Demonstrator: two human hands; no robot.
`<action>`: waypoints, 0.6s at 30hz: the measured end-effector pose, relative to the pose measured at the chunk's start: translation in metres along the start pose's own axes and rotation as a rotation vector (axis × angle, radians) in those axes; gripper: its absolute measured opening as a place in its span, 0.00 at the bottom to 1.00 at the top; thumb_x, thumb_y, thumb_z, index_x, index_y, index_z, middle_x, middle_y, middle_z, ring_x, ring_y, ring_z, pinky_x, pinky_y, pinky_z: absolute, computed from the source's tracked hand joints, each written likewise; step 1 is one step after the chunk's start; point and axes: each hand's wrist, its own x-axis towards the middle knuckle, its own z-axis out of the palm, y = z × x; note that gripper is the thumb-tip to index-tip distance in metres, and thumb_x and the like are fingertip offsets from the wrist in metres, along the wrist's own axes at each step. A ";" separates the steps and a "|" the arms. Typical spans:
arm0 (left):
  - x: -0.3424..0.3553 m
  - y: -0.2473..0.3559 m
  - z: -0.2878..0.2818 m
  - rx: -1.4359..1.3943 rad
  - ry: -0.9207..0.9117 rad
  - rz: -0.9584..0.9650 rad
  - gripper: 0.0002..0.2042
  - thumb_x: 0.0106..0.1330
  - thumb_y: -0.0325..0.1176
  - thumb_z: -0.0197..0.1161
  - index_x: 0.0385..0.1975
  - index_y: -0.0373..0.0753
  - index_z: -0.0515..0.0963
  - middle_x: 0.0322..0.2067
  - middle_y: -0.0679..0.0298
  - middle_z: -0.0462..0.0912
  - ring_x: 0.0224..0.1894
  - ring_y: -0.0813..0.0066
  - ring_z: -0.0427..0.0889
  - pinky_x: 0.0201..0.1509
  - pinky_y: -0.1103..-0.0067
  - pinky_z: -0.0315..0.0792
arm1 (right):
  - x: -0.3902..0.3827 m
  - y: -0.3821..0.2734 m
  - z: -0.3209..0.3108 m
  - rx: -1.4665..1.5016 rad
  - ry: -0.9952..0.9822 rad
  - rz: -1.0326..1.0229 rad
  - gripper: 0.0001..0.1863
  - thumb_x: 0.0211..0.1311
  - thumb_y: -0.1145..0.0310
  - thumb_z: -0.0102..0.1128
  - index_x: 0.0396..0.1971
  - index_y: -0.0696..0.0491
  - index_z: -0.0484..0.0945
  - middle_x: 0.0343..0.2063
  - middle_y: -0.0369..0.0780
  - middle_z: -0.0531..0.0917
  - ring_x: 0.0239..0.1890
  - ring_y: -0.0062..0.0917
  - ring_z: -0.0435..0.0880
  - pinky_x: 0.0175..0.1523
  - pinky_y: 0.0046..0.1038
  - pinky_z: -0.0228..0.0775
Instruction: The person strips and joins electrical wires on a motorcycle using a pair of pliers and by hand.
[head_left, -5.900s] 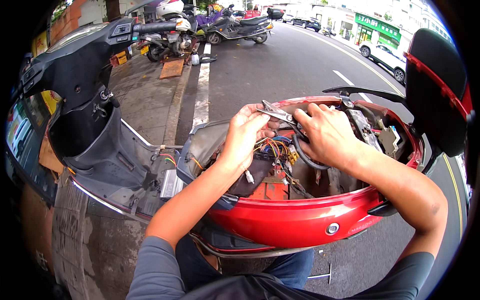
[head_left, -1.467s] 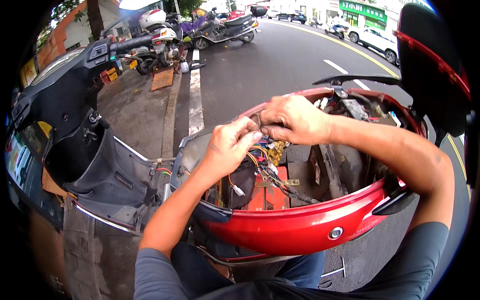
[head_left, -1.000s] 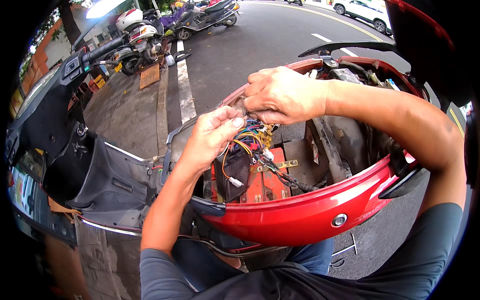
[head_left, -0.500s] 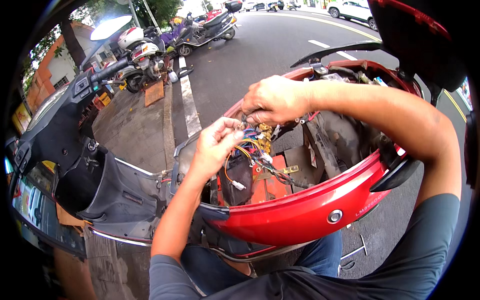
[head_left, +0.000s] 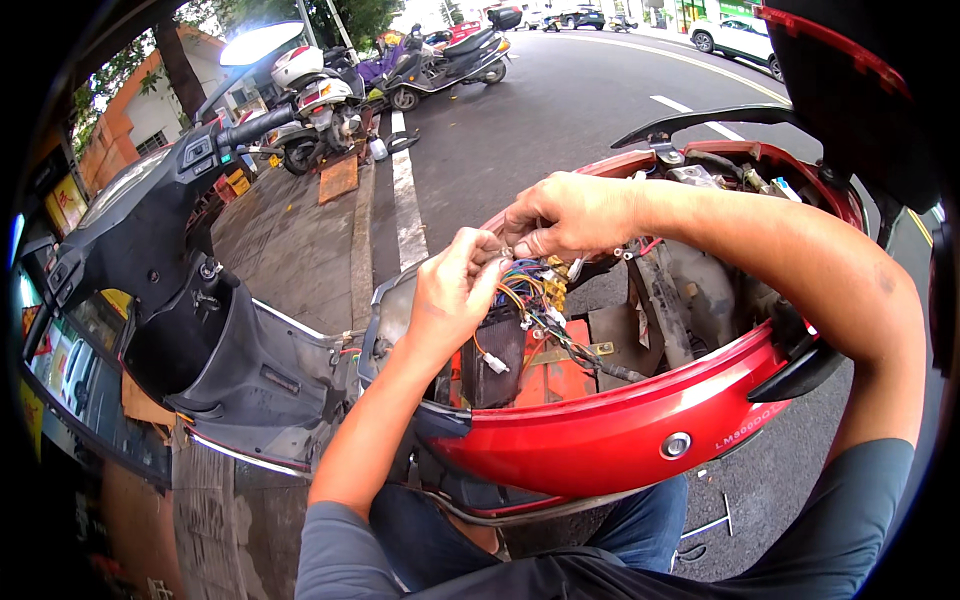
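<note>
A small wire end (head_left: 507, 252) sits between the person's two hands, above the front part of the scooter's open body; whether it is bare metal, a ring or a plug is too small to tell. The left hand (head_left: 462, 282) has thumb and fingers pinched together on it from one side, and the right hand (head_left: 568, 216) meets it from the other, its thumb and forefinger also closed there. Just below the fingers hangs a bundle of coloured wires (head_left: 518, 288), with a yellow connector (head_left: 556, 290) beside it. As for progress, the wiring lies open to reach, but the work looks only partway done: a white plug (head_left: 495, 363) dangles joined to nothing at its free end, and near the right wrist some ring-ended leads (head_left: 627, 254) stick out, apparently unfastened. Whether the end in the fingers is being joined or parted cannot be told. Under the bundle an orange-red block (head_left: 548, 382) sits in the compartment, crossed by a brass-coloured strip (head_left: 600, 349). Around all this runs the red body panel (head_left: 590, 440), not yet covered, since the seat (head_left: 845, 125) stands raised at the right. On the road below lies a T-shaped tool (head_left: 728, 514), out of both hands.
</note>
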 end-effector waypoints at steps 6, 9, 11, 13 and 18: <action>0.005 0.001 -0.002 0.450 -0.009 0.308 0.07 0.61 0.25 0.65 0.37 0.36 0.78 0.30 0.55 0.82 0.28 0.54 0.84 0.28 0.69 0.76 | 0.001 0.000 0.004 -0.017 0.030 -0.020 0.07 0.63 0.70 0.62 0.35 0.59 0.77 0.21 0.38 0.80 0.22 0.22 0.78 0.28 0.29 0.70; 0.005 0.007 -0.002 0.487 -0.033 0.295 0.10 0.58 0.22 0.66 0.39 0.33 0.78 0.30 0.53 0.81 0.30 0.51 0.82 0.32 0.70 0.76 | 0.000 -0.005 0.001 0.038 -0.017 0.090 0.08 0.64 0.69 0.61 0.37 0.58 0.78 0.18 0.37 0.78 0.18 0.20 0.76 0.24 0.27 0.68; 0.007 0.006 0.002 0.463 0.003 0.336 0.09 0.59 0.23 0.65 0.38 0.33 0.78 0.30 0.54 0.80 0.30 0.53 0.82 0.32 0.69 0.76 | -0.001 -0.004 -0.001 0.037 -0.023 0.112 0.09 0.65 0.67 0.59 0.39 0.58 0.79 0.16 0.36 0.77 0.17 0.19 0.76 0.22 0.27 0.67; 0.009 0.004 0.003 0.474 0.002 0.356 0.08 0.59 0.23 0.65 0.38 0.34 0.78 0.30 0.55 0.79 0.29 0.54 0.82 0.31 0.69 0.75 | -0.003 -0.007 -0.004 0.049 -0.061 0.181 0.12 0.67 0.64 0.58 0.42 0.57 0.79 0.15 0.35 0.77 0.16 0.19 0.75 0.21 0.27 0.67; 0.010 0.002 -0.003 0.551 -0.075 0.359 0.07 0.59 0.25 0.66 0.37 0.34 0.78 0.29 0.56 0.78 0.27 0.56 0.81 0.27 0.69 0.73 | 0.000 -0.006 -0.004 0.044 -0.072 0.163 0.11 0.65 0.65 0.59 0.38 0.58 0.78 0.18 0.38 0.79 0.18 0.23 0.77 0.24 0.29 0.69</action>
